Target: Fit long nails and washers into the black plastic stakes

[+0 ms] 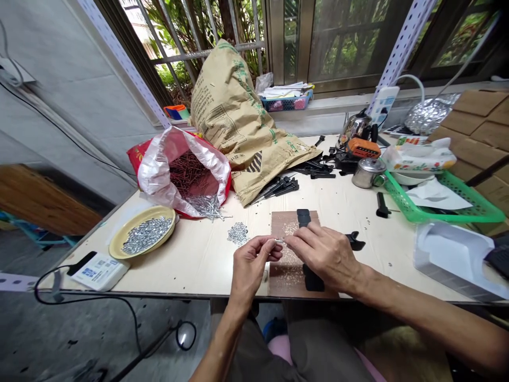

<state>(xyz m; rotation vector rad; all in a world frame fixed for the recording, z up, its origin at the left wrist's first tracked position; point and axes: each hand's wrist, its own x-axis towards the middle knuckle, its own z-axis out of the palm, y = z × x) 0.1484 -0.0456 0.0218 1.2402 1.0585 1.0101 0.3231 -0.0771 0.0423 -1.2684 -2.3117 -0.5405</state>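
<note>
My left hand [253, 259] pinches a thin silver metal piece [279, 241] between thumb and fingertips. The fingers of my right hand [323, 252] are closed at the other end of this piece; its exact shape is too small to make out. Both hands are over a brown wooden board [284, 278] strewn with pale shavings. Black flat parts [304, 216] lie along the board, partly under my right hand. Left of the board is a small pile of shiny metal bits [237, 233]. A forked black piece [355, 241] shows just beyond my right hand.
A yellow dish [113, 245] of small metal parts stands left. Behind it a red bag [137, 154] spills long nails [207, 206]. A large paper sack [234, 116] leans by black-handled pieces [280, 187]. A metal mug [366, 174], green tray [409, 211] and white bin [441, 254] are right.
</note>
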